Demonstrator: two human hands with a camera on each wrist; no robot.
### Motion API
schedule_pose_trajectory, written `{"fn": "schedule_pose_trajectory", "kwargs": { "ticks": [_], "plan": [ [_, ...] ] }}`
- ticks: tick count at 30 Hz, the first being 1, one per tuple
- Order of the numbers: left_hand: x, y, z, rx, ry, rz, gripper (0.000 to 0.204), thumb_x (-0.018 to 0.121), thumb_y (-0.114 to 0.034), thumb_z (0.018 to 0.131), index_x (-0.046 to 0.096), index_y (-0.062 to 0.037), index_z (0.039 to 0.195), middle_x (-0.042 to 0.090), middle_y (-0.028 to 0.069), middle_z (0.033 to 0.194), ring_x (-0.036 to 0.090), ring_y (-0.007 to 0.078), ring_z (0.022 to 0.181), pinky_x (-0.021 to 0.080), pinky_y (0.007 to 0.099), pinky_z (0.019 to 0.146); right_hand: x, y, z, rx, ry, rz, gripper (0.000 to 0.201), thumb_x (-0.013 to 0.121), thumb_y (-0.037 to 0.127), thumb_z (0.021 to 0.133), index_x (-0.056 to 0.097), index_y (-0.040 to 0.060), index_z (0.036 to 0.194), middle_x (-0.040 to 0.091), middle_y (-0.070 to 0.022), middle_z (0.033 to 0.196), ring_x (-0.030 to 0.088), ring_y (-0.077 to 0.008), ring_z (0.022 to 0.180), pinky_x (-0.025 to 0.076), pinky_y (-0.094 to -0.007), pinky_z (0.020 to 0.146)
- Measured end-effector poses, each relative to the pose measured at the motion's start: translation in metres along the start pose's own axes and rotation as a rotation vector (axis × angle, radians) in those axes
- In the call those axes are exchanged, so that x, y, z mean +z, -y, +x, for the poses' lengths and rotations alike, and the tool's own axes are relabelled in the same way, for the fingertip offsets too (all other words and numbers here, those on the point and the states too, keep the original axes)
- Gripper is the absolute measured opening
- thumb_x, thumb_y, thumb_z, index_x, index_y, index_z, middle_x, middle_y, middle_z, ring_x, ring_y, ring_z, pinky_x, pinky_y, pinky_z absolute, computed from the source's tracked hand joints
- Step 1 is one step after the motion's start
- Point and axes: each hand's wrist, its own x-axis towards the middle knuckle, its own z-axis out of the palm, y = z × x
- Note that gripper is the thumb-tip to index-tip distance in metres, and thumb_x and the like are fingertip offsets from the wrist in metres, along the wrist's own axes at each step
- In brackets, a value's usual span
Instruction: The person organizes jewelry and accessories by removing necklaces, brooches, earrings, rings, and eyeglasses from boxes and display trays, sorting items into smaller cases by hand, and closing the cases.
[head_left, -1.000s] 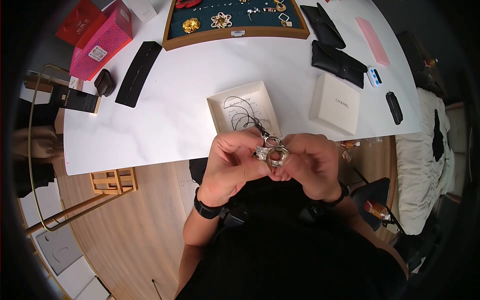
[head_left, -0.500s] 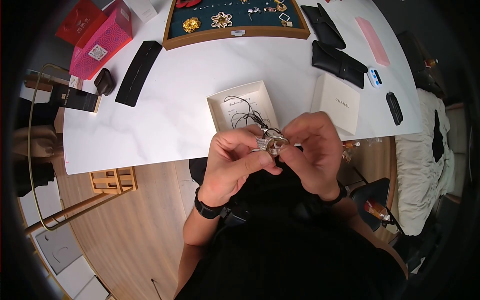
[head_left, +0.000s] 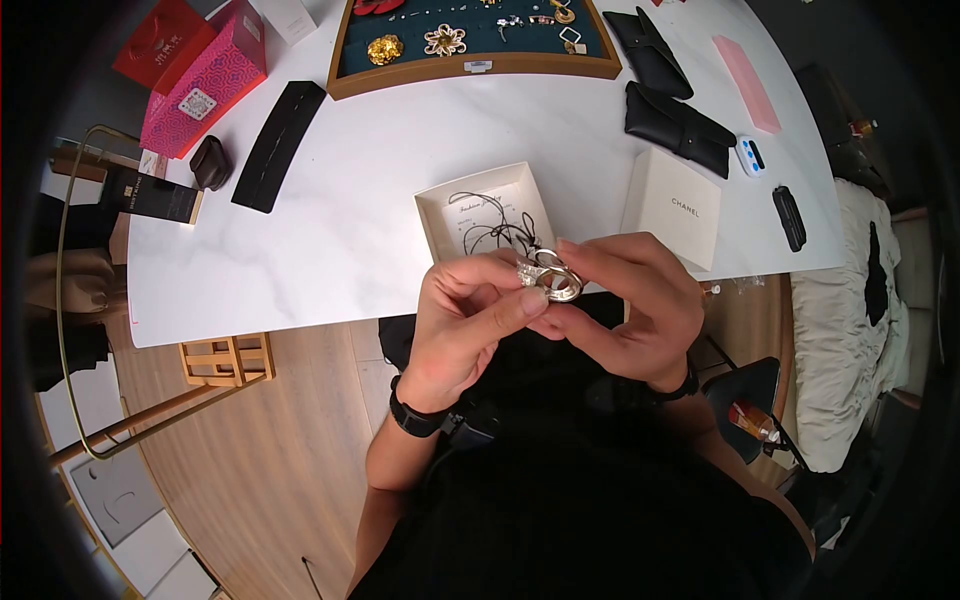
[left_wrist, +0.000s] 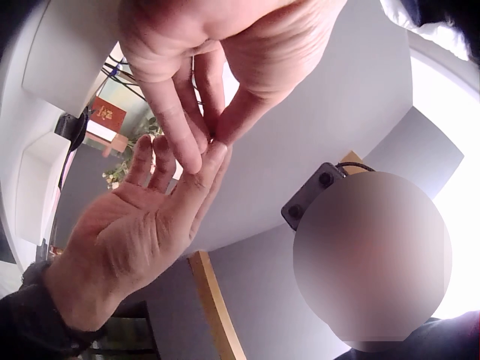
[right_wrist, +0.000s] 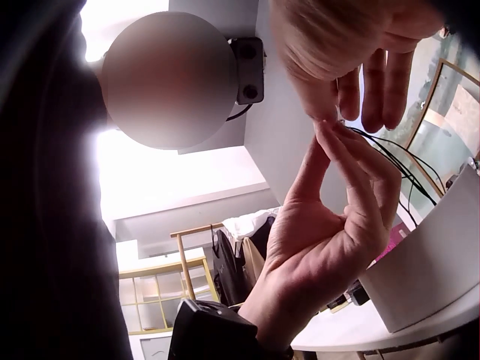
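A silver pendant of linked rings point(head_left: 562, 287), one band set with sparkling stones, hangs on a black cord and is held over the table's near edge in the head view. My left hand point(head_left: 455, 325) pinches its left side between thumb and forefinger. My right hand point(head_left: 645, 300) has its thumb and forefinger curled around the pendant's right side. The cord point(head_left: 466, 243) trails into an open white box point(head_left: 429, 220) with a printed card inside. Both wrist views show the fingertips of the two hands meeting, with the pendant mostly hidden behind them.
A white lidded box point(head_left: 660, 220) stands right of the open one, near black pouches point(head_left: 680, 128). At the back, a wooden tray point(head_left: 400, 86) holds several brooches and jewellery pieces. A black strip point(head_left: 277, 150) and a pink patterned bag point(head_left: 215, 75) are on the left.
My right hand dipped away and spread its fingers, shifting slightly right. The pendant has turned in the fingers and moved a little up and right. My left hand stays nearly in place.
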Motion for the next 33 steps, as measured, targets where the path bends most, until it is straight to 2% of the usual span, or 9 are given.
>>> {"fn": "schedule_pose_trajectory", "kwargs": {
  "ticks": [6, 12, 15, 18, 19, 21, 24, 29, 33],
  "plan": [
    [0.002, 0.000, -0.003, 0.082, -0.030, 0.081, 0.013, 0.064, 0.010, 0.090, 0.068, 0.0071, 0.102, 0.066, 0.0176, 0.099, 0.071, 0.0242, 0.089, 0.065, 0.0378, 0.079, 0.003, -0.002, -0.003, -0.112, -0.027, -0.149, 0.048, 0.084, 0.003, 0.074, 0.070, 0.0004, 0.120, 0.069, -0.0096, 0.099, 0.068, -0.0184, 0.079, 0.055, -0.0254, 0.065],
    [0.013, -0.001, -0.004, 0.353, -0.124, 0.545, 0.020, 0.068, 0.016, 0.084, 0.069, 0.0060, 0.102, 0.064, 0.0155, 0.105, 0.068, 0.0206, 0.092, 0.059, 0.0292, 0.084, 0.011, -0.002, -0.007, -0.082, -0.044, -0.263, 0.035, 0.078, -0.004, 0.077, 0.073, -0.0004, 0.112, 0.069, -0.0097, 0.099, 0.068, -0.0187, 0.079, 0.055, -0.0257, 0.064],
    [0.008, -0.004, -0.001, 0.480, -0.129, 0.805, 0.023, 0.072, 0.016, 0.081, 0.070, 0.0054, 0.101, 0.064, 0.0149, 0.105, 0.066, 0.0188, 0.094, 0.056, 0.0283, 0.083, 0.014, -0.002, -0.009, 0.030, -0.097, -0.182, 0.025, 0.075, -0.005, 0.081, 0.073, -0.0023, 0.106, 0.069, -0.0110, 0.097, 0.069, -0.0173, 0.078, 0.056, -0.0261, 0.064],
    [0.004, -0.008, 0.000, 0.520, -0.137, 0.876, 0.022, 0.073, 0.015, 0.079, 0.070, 0.0047, 0.098, 0.064, 0.0141, 0.104, 0.064, 0.0178, 0.094, 0.055, 0.0287, 0.083, 0.020, -0.003, -0.012, 0.520, -0.163, 0.464, 0.014, 0.070, -0.004, 0.088, 0.069, -0.0045, 0.102, 0.071, -0.0129, 0.094, 0.069, -0.0158, 0.079, 0.061, -0.0289, 0.068],
    [0.007, -0.009, 0.001, 0.542, -0.236, 0.808, 0.021, 0.072, 0.016, 0.079, 0.068, 0.0045, 0.096, 0.064, 0.0126, 0.102, 0.064, 0.0167, 0.093, 0.054, 0.0277, 0.082, 0.019, -0.006, -0.014, 0.519, -0.163, 0.463, 0.014, 0.070, -0.004, 0.088, 0.069, -0.0045, 0.102, 0.071, -0.0129, 0.094, 0.069, -0.0158, 0.079, 0.061, -0.0289, 0.068],
    [0.012, -0.009, 0.003, 0.578, -0.433, 0.666, 0.020, 0.071, 0.017, 0.080, 0.064, 0.0040, 0.093, 0.063, 0.0097, 0.098, 0.063, 0.0146, 0.089, 0.053, 0.0258, 0.081, 0.015, -0.015, -0.020, 0.699, -0.092, 0.816, 0.013, 0.067, 0.000, 0.092, 0.066, -0.0047, 0.104, 0.071, -0.0145, 0.094, 0.071, -0.0187, 0.079, 0.063, -0.0313, 0.071],
    [0.002, -0.013, -0.005, 0.523, -0.385, 0.716, 0.017, 0.071, 0.014, 0.082, 0.063, 0.0024, 0.093, 0.065, 0.0065, 0.091, 0.062, 0.0116, 0.085, 0.051, 0.0240, 0.077, 0.013, -0.017, -0.017, 0.844, -0.055, 1.041, 0.012, 0.064, 0.004, 0.096, 0.064, -0.0049, 0.104, 0.071, -0.0157, 0.095, 0.073, -0.0208, 0.080, 0.064, -0.0332, 0.072],
    [0.011, -0.012, -0.002, 0.287, -0.228, 0.790, 0.024, 0.077, 0.007, 0.080, 0.070, 0.0023, 0.102, 0.066, 0.0053, 0.088, 0.061, 0.0073, 0.074, 0.048, 0.0223, 0.071, 0.019, -0.020, -0.022, 0.843, -0.038, 1.160, 0.015, 0.063, 0.007, 0.097, 0.065, -0.0043, 0.106, 0.071, -0.0144, 0.096, 0.073, -0.0218, 0.081, 0.063, -0.0337, 0.073],
    [0.004, -0.006, -0.001, 0.311, -0.155, 0.800, 0.020, 0.077, 0.007, 0.081, 0.071, 0.0009, 0.100, 0.066, 0.0056, 0.089, 0.061, 0.0076, 0.073, 0.048, 0.0221, 0.071, 0.017, -0.019, -0.024, 0.851, -0.020, 1.158, 0.019, 0.062, 0.010, 0.099, 0.066, -0.0046, 0.109, 0.071, -0.0134, 0.096, 0.072, -0.0197, 0.078, 0.062, -0.0322, 0.072]
  ]
}}
